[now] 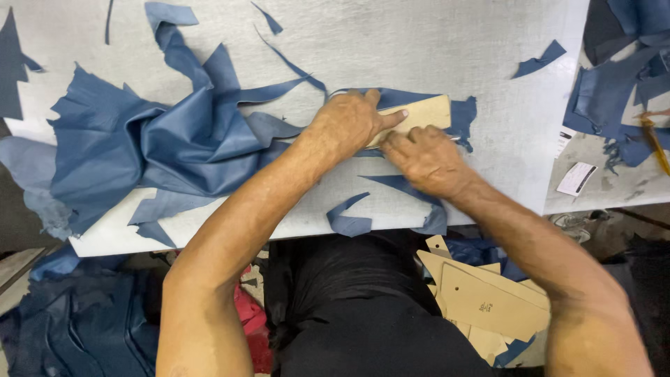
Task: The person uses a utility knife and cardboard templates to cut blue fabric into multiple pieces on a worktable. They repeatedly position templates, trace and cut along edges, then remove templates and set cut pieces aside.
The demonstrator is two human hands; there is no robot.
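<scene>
The left hand [347, 124] lay flat on a tan cardboard pattern [419, 115], its fingers pressed together and the forefinger stretched out along the card. Under the card sat a piece of blue leather [460, 115], showing past the fingertips. The right hand [427, 159] was curled just beside the card's lower edge, fingers bunched; whether they pinched a tool could not be told. Blue scraps [349, 223] lay near that wrist on the white table [419, 42].
</scene>
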